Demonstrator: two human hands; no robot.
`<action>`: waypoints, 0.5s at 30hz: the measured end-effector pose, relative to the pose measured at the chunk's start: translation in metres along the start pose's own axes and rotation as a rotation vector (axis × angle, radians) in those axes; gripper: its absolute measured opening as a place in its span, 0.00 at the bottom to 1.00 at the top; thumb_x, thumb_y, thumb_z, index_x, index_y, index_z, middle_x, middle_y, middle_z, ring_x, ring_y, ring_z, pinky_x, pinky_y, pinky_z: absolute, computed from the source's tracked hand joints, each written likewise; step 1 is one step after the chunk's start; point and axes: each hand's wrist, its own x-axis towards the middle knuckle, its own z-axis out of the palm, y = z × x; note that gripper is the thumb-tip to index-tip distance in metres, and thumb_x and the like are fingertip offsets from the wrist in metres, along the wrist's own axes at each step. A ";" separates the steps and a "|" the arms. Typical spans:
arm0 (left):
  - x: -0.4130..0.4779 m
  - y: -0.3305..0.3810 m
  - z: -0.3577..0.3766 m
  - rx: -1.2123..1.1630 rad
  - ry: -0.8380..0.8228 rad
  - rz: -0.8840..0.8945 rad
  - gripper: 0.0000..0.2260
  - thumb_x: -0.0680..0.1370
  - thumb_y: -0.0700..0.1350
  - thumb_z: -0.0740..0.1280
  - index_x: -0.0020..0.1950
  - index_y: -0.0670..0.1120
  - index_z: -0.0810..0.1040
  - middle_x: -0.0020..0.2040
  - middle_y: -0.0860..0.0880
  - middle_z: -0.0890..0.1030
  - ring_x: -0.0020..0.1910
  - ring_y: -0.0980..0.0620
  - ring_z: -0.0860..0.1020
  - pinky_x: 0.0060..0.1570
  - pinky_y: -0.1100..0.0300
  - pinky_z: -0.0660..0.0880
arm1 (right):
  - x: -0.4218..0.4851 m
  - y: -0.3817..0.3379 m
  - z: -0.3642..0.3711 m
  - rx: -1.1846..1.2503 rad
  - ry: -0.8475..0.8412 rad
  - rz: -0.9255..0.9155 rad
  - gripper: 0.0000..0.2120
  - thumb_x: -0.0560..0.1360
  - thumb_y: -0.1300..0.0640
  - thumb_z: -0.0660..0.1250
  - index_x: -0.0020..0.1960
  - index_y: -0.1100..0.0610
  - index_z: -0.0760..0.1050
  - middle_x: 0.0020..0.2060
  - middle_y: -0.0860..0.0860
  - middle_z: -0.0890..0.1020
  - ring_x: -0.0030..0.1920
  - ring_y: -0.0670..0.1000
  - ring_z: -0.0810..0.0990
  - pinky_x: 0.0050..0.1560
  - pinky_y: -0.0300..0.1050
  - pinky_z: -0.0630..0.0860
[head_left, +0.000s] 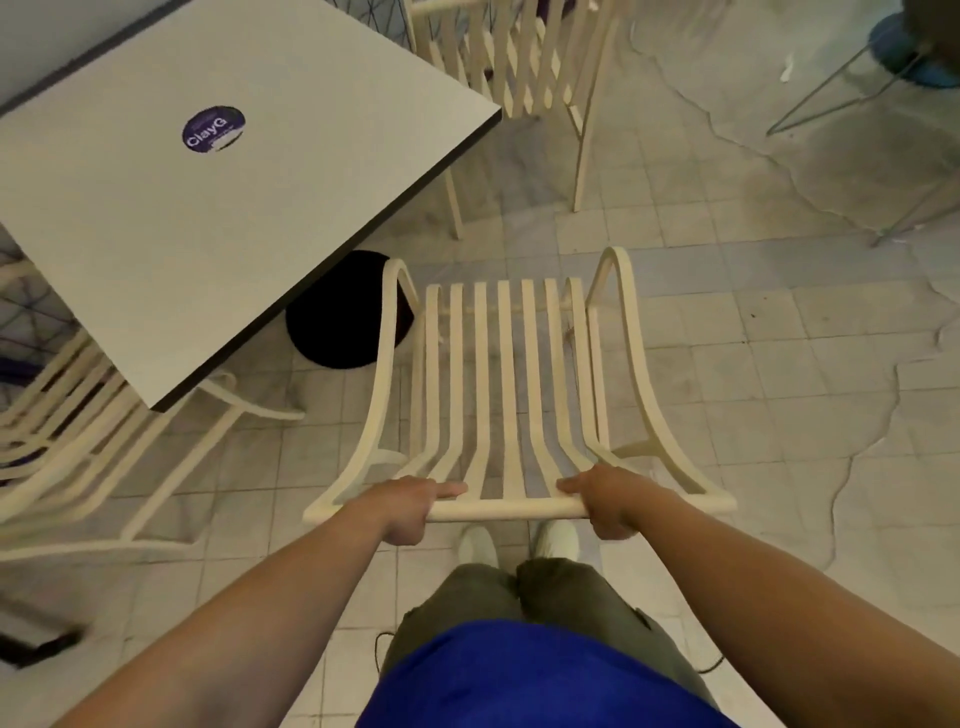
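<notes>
A cream slatted chair (506, 374) with curved armrests stands in front of me on the tiled floor, its back toward me. My left hand (410, 506) grips the left end of the chair's top rail (506, 510), fingers curled round it and thumb lying along the top. At the right end of the same rail my right hand (608, 501) grips it the same way. My shoes show on the floor just behind the rail.
A white square table (208, 208) with a purple round sticker (213, 129) stands at the left, its black round base (337, 312) next to the chair's left armrest. More cream chairs stand at far left (78, 441) and beyond the table (524, 57). Thin metal legs (831, 88) stand at top right.
</notes>
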 end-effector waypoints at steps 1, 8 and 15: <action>-0.002 0.001 0.001 -0.003 0.003 -0.003 0.40 0.77 0.35 0.63 0.77 0.70 0.53 0.65 0.49 0.74 0.52 0.50 0.76 0.53 0.54 0.77 | 0.001 0.000 0.001 -0.007 0.007 0.004 0.36 0.74 0.63 0.68 0.77 0.46 0.59 0.65 0.53 0.74 0.61 0.54 0.76 0.63 0.49 0.72; -0.010 -0.001 0.006 -0.082 0.044 0.023 0.38 0.76 0.38 0.66 0.77 0.69 0.56 0.61 0.51 0.75 0.49 0.51 0.76 0.46 0.57 0.75 | 0.002 0.001 0.007 -0.001 0.071 0.067 0.34 0.75 0.61 0.68 0.76 0.40 0.61 0.66 0.50 0.74 0.59 0.52 0.76 0.60 0.48 0.74; -0.008 -0.003 0.007 -0.015 0.072 0.055 0.37 0.77 0.38 0.65 0.78 0.68 0.57 0.63 0.49 0.75 0.51 0.49 0.77 0.50 0.54 0.78 | -0.001 0.007 0.010 0.036 0.042 0.096 0.36 0.73 0.58 0.69 0.76 0.38 0.60 0.67 0.48 0.73 0.60 0.52 0.76 0.61 0.48 0.73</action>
